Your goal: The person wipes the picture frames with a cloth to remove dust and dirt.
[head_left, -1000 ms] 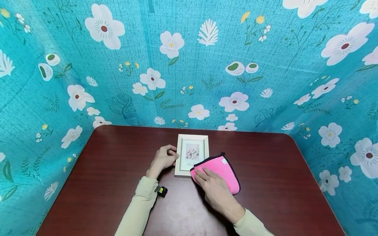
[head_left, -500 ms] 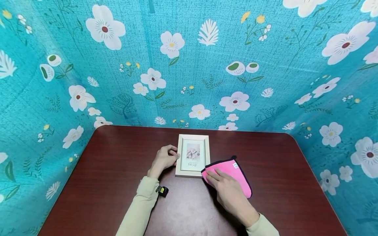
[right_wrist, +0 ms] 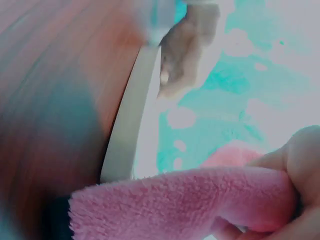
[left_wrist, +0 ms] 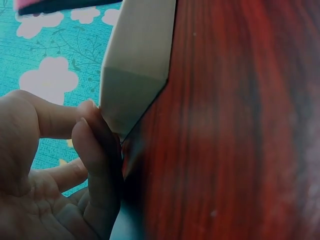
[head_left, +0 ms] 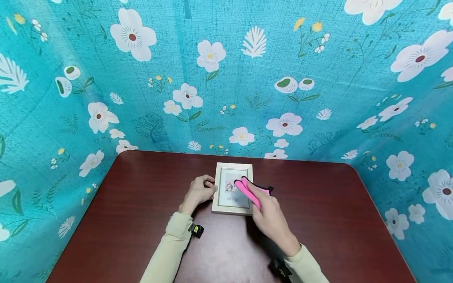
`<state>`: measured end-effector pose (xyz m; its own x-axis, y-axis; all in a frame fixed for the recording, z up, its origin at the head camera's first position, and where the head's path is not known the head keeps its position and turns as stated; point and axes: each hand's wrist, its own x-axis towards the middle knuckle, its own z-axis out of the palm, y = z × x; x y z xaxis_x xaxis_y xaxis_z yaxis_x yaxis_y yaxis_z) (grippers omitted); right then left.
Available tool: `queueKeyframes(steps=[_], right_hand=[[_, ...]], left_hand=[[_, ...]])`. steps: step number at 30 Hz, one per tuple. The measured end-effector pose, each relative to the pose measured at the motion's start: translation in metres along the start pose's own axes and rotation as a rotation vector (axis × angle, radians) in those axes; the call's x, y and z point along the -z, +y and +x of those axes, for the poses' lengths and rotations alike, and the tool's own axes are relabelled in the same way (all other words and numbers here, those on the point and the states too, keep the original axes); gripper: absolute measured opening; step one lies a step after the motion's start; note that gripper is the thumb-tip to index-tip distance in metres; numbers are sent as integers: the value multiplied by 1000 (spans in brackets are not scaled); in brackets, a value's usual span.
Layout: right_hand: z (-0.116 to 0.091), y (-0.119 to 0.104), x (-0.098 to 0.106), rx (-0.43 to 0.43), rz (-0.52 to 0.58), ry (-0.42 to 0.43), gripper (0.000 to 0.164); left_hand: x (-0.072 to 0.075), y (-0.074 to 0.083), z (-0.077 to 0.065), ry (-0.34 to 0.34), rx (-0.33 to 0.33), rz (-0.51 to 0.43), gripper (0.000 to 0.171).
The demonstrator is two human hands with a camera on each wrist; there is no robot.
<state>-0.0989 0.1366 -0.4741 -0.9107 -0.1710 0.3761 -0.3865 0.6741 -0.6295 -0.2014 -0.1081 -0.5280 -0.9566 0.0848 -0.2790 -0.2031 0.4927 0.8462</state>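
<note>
A pale picture frame (head_left: 218, 196) with a pink blossom print lies face up on the table. My left hand (head_left: 199, 192) holds its left side with bent fingers; in the left wrist view the fingertips (left_wrist: 90, 112) meet the frame's edge (left_wrist: 137, 75). My right hand (head_left: 270, 218) grips a pink cloth (head_left: 249, 193) with dark edging, bunched into a fold over the right part of the frame. Up close in the right wrist view, the fluffy cloth (right_wrist: 175, 205) covers the near end of the frame's side. Some right fingers are hidden by the cloth.
The dark red-brown table (head_left: 148, 196) has rounded back corners. A teal curtain (head_left: 219, 98) with white flowers hangs behind it and along both sides. Small dark devices sit at both wrists, such as the left wrist device (head_left: 196, 230).
The right hand first slid right with the cloth lying flat under its fingers, off the frame's lower right corner. It now grips the cloth folded, back over the frame. The left hand keeps its place.
</note>
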Motion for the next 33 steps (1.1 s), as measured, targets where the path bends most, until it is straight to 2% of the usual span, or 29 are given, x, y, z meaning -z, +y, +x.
queueKeyframes(steps=[3, 7, 10, 12, 14, 17, 22, 33], right_hand=[[3, -10, -20, 26, 13, -23, 69], [0, -21, -47, 126, -47, -157, 66], [-6, -23, -60, 219, -172, -266, 57], [-9, -24, -65, 274, -263, -307, 52], [-12, -24, -67, 321, -340, -323, 50], [-12, -25, -66, 340, -402, -330, 51], [-14, -22, -62, 333, -468, -329, 55], [-22, -10, -45, 329, -586, -300, 53]], left_hand=[[-1, -1, 1, 1, -3, -4, 27], [-1, -4, 3, 35, -21, 39, 26], [-1, -5, 3, 39, -23, 50, 27], [-2, -5, 3, 33, -15, 33, 27], [-2, -4, 2, 27, -7, 15, 27], [-3, -2, 1, 34, 0, 13, 26], [-5, -2, 2, 25, 16, -5, 26], [-4, 3, -1, 42, 28, -24, 28]])
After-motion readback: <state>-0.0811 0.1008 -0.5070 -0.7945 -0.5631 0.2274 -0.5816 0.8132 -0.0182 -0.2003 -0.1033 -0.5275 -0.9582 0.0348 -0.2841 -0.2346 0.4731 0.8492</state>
